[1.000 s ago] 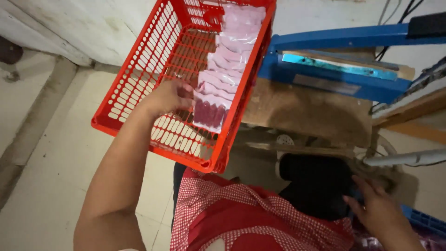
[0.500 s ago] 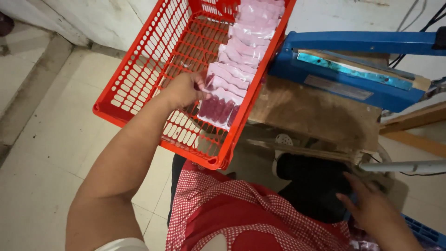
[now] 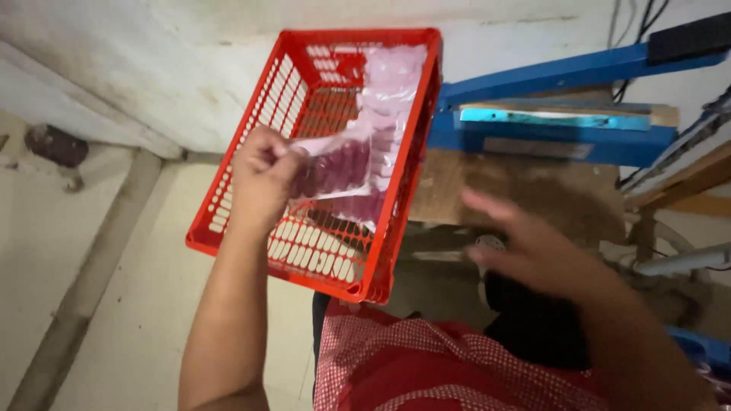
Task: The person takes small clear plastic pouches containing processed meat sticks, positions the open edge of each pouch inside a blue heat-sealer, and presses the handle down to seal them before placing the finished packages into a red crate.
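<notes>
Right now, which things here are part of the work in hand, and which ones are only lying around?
In use:
left hand lifting a clear packet of dark red pieces
red basket with more packets
right hand, empty

Lying about:
blue sealer
brown board
cables

My left hand (image 3: 263, 179) is pinching a glossy clear plastic packet (image 3: 335, 169) over a shiny red plastic basket (image 3: 228, 209); the blue metal sealer (image 3: 563, 133) is sitting on rough wood.
</notes>
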